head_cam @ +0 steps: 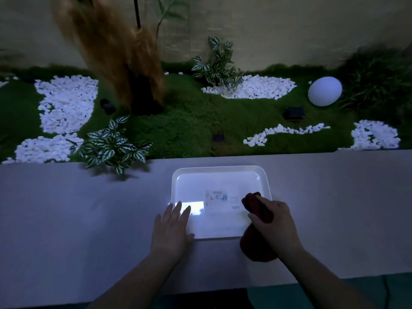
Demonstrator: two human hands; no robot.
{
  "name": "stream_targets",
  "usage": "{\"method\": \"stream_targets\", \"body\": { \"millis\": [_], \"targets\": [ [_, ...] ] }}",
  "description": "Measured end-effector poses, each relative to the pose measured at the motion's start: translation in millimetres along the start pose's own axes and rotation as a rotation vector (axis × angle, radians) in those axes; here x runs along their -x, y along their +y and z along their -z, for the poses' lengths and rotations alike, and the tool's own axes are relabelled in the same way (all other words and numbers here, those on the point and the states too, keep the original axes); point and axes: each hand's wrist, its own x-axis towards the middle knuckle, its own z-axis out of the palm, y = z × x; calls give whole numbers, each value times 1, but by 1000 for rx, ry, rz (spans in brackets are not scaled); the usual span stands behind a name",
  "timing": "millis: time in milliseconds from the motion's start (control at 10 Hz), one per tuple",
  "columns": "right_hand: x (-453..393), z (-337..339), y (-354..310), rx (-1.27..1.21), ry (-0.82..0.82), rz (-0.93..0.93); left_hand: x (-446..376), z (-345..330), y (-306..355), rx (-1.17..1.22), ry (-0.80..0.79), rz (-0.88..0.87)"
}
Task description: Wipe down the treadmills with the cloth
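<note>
Dim pale counter [66,219] | right hand [275,224] grips dark red cloth [258,207] at white plastic tray's [219,169] lower-right; left hand [171,228] flat, fingers straight, on lower-left rim.

We see a dim, bluish scene; glare whitens the white tray [219,169], and the edges bend and blur.

Dark red cloth [258,208]; white tray [217,170]; white pebbles [66,103]; green moss [189,121].
</note>
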Motion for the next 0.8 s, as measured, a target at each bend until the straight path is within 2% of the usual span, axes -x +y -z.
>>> {"method": "stream_targets", "body": {
  "millis": [100,200,300,600,800],
  "targets": [
    [-29,-16,7,0,-16,-8,-37,-22,-9,-117,1,-46],
    [-58,-37,16,-4,-69,11,-60,-32,-11,-123,-101,-56],
    [-82,-60,21,7,-169,8,-75,-48,-14,-156,-111,-39],
    [-105,-109,16,2,-238,24,-81,-50,-14,-148,-141,-26],
    [-107,-97,20,49,-291,27,-73,-38,-11,-128,-162,-18]
  ]
}}
